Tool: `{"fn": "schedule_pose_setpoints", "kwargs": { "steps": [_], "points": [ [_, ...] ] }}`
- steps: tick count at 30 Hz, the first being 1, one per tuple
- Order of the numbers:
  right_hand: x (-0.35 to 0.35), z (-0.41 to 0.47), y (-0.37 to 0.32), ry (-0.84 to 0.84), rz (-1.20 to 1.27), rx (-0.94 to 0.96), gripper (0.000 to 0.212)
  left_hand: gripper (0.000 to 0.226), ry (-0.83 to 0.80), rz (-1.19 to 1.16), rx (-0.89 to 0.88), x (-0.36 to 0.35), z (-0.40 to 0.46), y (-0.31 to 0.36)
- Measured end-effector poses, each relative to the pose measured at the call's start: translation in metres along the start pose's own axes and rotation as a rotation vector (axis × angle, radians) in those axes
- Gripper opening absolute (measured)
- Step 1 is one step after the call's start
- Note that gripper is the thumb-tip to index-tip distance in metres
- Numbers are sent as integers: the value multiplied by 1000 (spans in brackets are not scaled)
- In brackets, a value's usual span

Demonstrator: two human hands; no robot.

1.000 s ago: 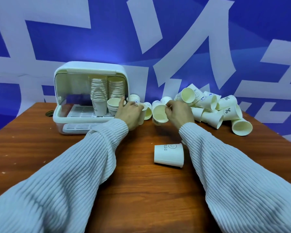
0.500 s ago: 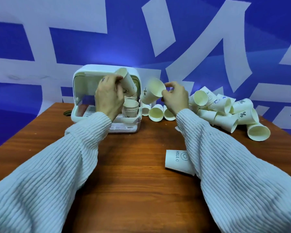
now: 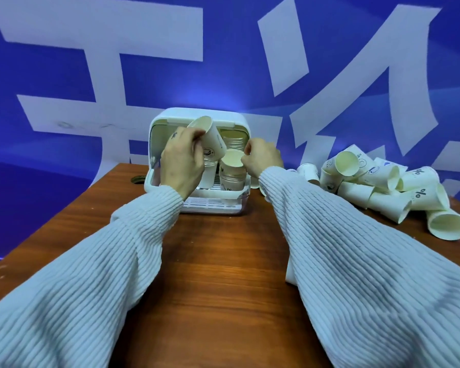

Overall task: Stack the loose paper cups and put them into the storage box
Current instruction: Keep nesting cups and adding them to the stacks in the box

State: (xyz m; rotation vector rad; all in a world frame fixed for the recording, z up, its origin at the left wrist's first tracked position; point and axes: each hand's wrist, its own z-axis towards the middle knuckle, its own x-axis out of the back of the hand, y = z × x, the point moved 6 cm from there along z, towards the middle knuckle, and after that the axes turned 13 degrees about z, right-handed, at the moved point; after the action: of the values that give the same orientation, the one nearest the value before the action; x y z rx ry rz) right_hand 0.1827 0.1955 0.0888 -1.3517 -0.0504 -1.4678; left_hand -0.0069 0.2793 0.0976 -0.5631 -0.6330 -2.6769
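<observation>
At the left of the desk (image 3: 210,288) stands the open storage box (image 3: 199,118), already holding tall stacks. The left hand (image 3: 182,160) grips a tilted cup (image 3: 210,138) at its mouth; the right hand (image 3: 263,158) pinches the top cup (image 3: 231,159) of a short stack (image 3: 231,179) inside. Much remains, I'd say: the loose pile (image 3: 383,184) lies far right, and one sleeve (image 3: 356,261) hides another cup.

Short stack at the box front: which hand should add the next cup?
Left, probably. The left hand already holds a tilted cup just above the short stack in the storage box. The right hand pinches that stack's top cup rim, apparently seating it.
</observation>
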Motion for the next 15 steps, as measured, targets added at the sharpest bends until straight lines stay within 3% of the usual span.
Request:
{"fn": "schedule_pose_setpoints", "kwargs": {
  "steps": [3,6,11,15],
  "points": [
    [-15,-1,4,-170,-63,-30,10,25,-55,15,-38,-8,2,5],
    [-9,2,12,-270,24,-94,10,23,-123,63,-94,-19,5,13],
    [22,1,32,-122,135,-110,10,24,-183,103,-175,-37,11,32],
    [35,-8,47,-120,151,-93,18,27,-324,208,-248,-59,9,46]
  ]
}}
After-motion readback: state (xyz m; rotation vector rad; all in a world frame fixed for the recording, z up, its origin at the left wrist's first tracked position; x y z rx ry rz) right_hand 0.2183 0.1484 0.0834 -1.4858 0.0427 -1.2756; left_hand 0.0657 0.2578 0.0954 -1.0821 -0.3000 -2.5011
